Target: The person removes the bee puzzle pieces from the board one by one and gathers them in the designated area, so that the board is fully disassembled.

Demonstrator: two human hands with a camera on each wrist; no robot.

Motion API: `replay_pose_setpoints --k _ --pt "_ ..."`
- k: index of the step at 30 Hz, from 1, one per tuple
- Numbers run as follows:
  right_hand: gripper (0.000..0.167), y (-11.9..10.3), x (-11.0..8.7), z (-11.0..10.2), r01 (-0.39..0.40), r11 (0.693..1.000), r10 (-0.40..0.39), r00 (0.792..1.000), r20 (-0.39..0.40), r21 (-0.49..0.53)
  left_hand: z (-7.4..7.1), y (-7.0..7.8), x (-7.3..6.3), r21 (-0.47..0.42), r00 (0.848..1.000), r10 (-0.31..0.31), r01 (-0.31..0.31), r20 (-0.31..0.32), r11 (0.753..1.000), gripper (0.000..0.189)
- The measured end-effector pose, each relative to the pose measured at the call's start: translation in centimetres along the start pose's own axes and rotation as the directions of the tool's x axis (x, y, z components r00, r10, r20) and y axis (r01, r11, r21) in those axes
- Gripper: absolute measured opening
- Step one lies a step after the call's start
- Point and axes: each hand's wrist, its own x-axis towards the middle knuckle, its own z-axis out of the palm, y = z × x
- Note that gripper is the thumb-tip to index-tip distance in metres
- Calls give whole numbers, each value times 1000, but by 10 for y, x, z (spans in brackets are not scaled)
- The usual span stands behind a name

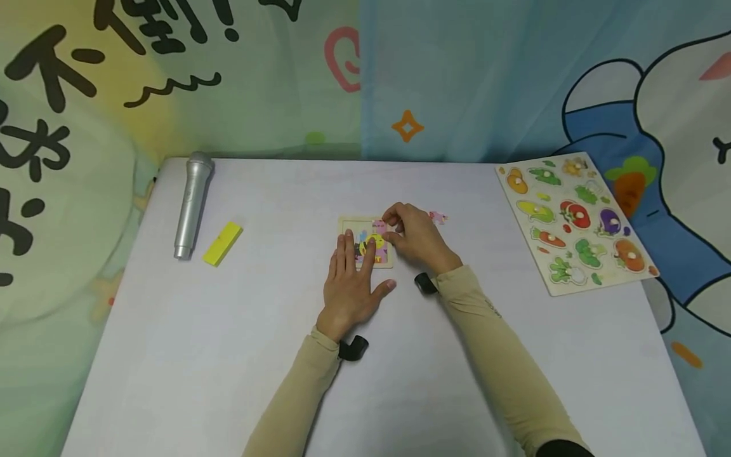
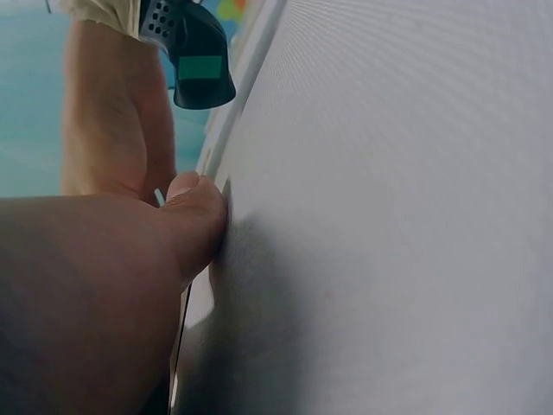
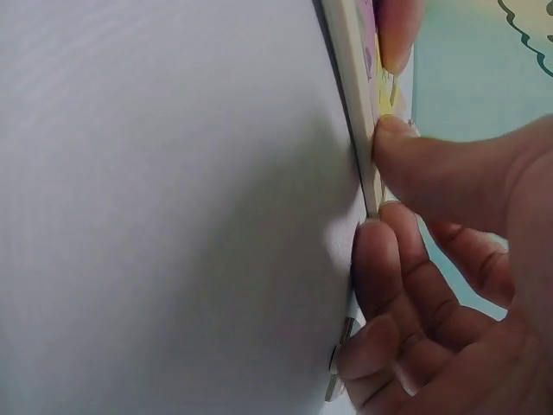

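A small wooden jigsaw puzzle board [image 1: 348,225] with a pale frame and pink, yellow and blue pictures lies flat mid-table. My left hand [image 1: 349,285] rests over it with fingers straight, hiding part of the picture; its thumb spreads to the right over the tabletop. At the board's upper right corner my right hand [image 1: 419,236] grips the edge between thumb and curled fingers. In the right wrist view the thumb presses the board's side [image 3: 356,95], with the fingertips just past its corner. A loose pink puzzle piece [image 1: 438,217] lies just beyond my right hand.
A silver microphone [image 1: 194,206] and a yellow block [image 1: 223,244] lie on the white table [image 1: 274,381] to the left. A larger vegetable puzzle board [image 1: 551,260] lies at the right edge. Printed curtains [image 1: 457,76] hang behind the table.
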Motion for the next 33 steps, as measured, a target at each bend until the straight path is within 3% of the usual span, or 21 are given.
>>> replay_pose_setpoints --k 11,17,25,33 --pt "33 8 -1 4 39 993 -28 995 -92 116 1 1 1 -18 1000 -5 5 -2 1000 91" --pt "37 8 -1 7 45 987 -31 995 -96 155 2 2 0 -16 1000 -9 9 1 1000 90" --pt "33 7 -2 7 50 992 -43 997 -61 115 2 3 0 -24 1000 3 -3 -9 1000 91" --pt "33 4 -1 10 79 992 -72 995 -75 95 1 1 0 -6 1000 4 -4 -14 1000 91"
